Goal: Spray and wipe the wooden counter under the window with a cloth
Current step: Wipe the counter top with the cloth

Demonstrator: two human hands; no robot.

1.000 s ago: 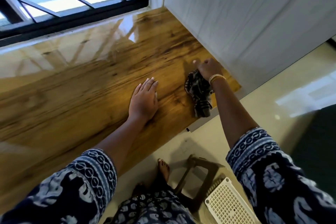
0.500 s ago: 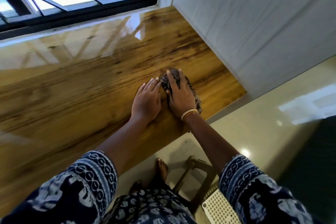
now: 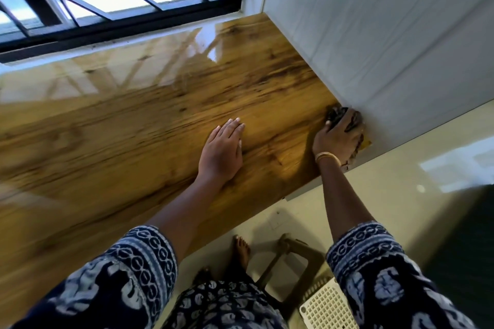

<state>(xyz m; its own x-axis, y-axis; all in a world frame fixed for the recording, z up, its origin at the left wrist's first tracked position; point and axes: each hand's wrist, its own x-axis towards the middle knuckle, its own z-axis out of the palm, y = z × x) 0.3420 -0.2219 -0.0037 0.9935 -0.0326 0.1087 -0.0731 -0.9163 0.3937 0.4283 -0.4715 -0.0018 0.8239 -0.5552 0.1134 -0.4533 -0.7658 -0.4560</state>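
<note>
Right hand (image 3: pixel 338 136) presses the dark cloth (image 3: pixel 335 114) into the counter (image 3: pixel 133 128) corner (against the wall); left hand (image 3: pixel 222 152) lies flat.

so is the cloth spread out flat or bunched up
Bunched up: the cloth shows only as a dark crumpled wad under the right hand, pressed on the counter by the wall.
</note>
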